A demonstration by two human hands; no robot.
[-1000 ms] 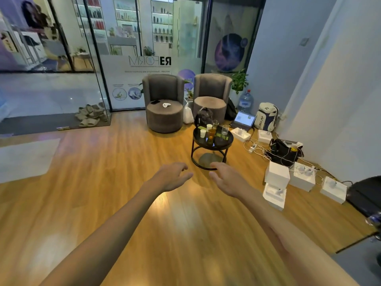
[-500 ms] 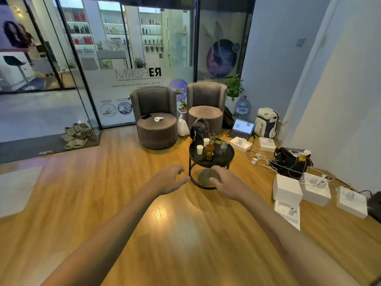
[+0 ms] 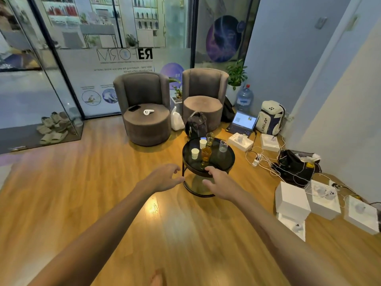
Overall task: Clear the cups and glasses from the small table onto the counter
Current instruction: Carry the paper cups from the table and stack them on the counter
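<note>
**Hands out front, drinks on the little round table**

Forearms stretch forward from the bottom corners over the wooden floor (image 3: 103, 182), both bare. Left hand (image 3: 165, 177) is palm down, fingers loosely spread and a bit curved, holding nothing. Right hand (image 3: 219, 183) is about the same, relaxed and spread, nothing in it either; its fingertips overlap the near rim of the small table (image 3: 224, 162) in the view, but whether they actually touch it can't be told.

On the dark round tabletop sit two white paper cups (image 3: 195, 153), one nearer and one farther back, with a glass of amber drink (image 3: 206, 154) just beside the nearer cup. A clear glass (image 3: 223, 145) stands toward the right side and another glass (image 3: 210, 138) at the far edge.

Behind the table there's a black bag (image 3: 195, 124), then two grey armchairs (image 3: 146, 108) against the glass wall.
</note>
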